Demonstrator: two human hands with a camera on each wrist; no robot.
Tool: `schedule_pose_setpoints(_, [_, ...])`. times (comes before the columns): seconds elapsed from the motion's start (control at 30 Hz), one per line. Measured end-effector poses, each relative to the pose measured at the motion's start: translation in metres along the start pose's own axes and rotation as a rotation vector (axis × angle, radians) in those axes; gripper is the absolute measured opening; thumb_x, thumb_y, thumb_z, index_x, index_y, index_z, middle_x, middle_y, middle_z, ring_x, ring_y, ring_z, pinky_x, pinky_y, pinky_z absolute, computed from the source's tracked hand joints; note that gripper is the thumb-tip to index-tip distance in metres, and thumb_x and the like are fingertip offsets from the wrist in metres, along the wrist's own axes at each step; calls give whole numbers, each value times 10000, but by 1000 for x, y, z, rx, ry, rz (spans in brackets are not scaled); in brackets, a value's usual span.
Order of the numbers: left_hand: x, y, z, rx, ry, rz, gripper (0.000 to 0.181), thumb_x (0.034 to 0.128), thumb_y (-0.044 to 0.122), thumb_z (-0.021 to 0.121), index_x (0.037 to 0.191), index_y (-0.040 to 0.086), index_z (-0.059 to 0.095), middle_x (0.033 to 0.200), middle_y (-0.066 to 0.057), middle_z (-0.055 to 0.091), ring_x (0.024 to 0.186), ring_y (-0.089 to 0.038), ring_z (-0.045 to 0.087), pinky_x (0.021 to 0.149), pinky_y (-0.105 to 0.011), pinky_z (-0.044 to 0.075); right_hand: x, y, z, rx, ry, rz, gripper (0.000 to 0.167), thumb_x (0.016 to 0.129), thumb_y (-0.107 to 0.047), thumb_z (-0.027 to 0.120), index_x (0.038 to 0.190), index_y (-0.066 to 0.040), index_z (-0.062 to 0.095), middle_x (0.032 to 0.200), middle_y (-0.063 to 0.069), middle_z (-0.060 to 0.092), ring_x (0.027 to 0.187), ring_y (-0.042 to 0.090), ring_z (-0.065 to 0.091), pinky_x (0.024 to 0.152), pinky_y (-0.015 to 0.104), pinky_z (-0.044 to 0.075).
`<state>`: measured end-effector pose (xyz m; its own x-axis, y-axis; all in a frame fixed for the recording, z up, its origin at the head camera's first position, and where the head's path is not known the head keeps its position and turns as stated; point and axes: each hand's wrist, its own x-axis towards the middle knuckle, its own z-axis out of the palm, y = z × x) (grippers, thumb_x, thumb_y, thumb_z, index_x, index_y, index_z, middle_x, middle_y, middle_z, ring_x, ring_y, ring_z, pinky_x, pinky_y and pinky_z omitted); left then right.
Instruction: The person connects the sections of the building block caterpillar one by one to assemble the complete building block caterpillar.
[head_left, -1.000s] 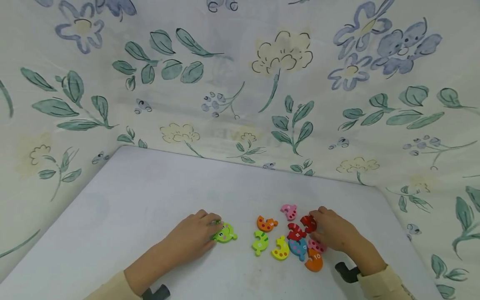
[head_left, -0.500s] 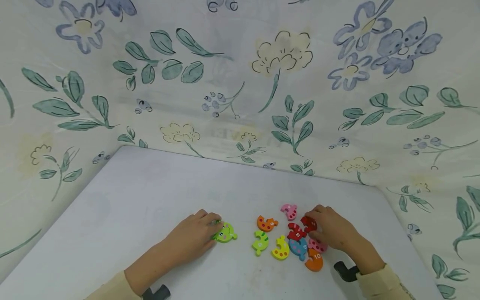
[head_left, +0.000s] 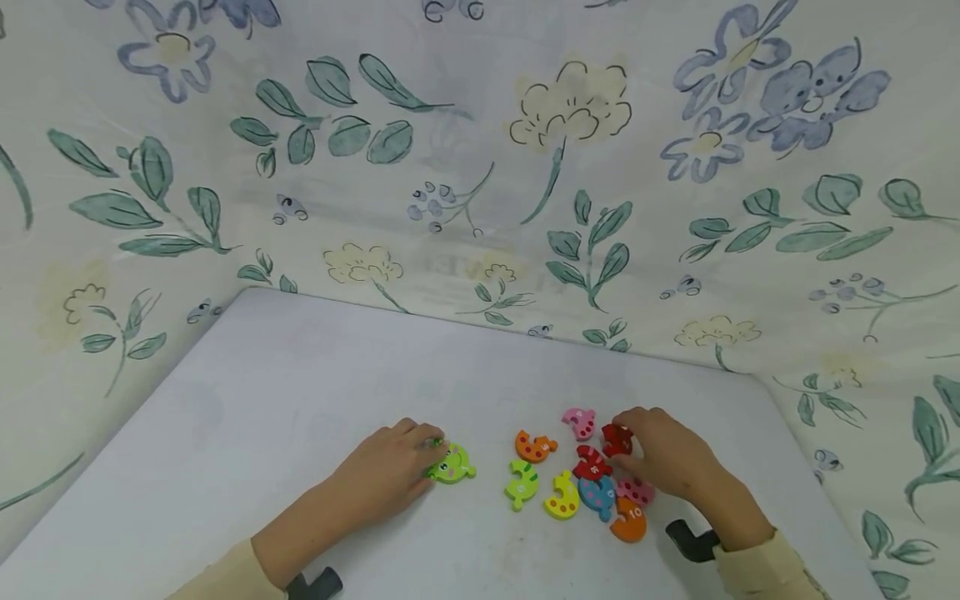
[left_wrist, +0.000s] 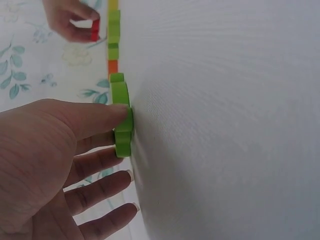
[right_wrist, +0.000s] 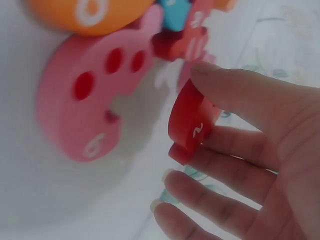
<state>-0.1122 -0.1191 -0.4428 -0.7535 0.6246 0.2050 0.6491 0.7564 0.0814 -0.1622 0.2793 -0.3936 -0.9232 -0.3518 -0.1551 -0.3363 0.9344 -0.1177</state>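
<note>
My left hand (head_left: 378, 471) pinches the edge of a green wooden puzzle piece with a smiling face (head_left: 455, 464) on the table. In the left wrist view, the thumb lies on this green piece (left_wrist: 121, 95) and the lower fingers are spread. My right hand (head_left: 663, 454) pinches a red puzzle piece (head_left: 615, 439) between thumb and fingers. A white 2 shows on that red piece (right_wrist: 187, 117) in the right wrist view, where it is tilted and off the table. Below it lies a pink dotted piece with a number (right_wrist: 80, 100).
Between the hands lie loose numbered pieces: orange (head_left: 531, 448), striped green (head_left: 521, 485), yellow (head_left: 560, 497), striped red (head_left: 591, 463), blue (head_left: 597, 496), orange 10 (head_left: 628, 523) and a far pink one (head_left: 578, 423). Flowered cloth (head_left: 450, 125) surrounds the white table (head_left: 300, 375).
My right hand has lifted the red piece slightly and shifted it a little away from the striped red one. The left hand and the green face piece have stayed in place.
</note>
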Motion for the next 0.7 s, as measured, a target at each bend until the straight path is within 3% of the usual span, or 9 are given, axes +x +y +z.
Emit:
schedule_pose_setpoints(0.43, [-1, 3, -3, 7, -7, -13, 400, 893, 269, 840, 1263, 138, 757, 1325, -48, 649, 1164, -268, 613, 830, -502, 572, -3, -44, -13, -11, 41, -46, 579, 865, -397, 865, 1293, -48, 691, 1228, 116, 696, 1099, 284, 654, 893, 464, 592])
schedule_pose_setpoints(0.7, [-3, 4, -2, 2, -1, -27, 398, 897, 269, 836, 1265, 140, 758, 1325, -44, 652, 1160, -258, 611, 830, -492, 570, -2, -70, -15, -17, 87, -121, 544, 865, -440, 856, 1273, -114, 703, 1150, 12, 679, 1001, 163, 590, 814, 348, 595])
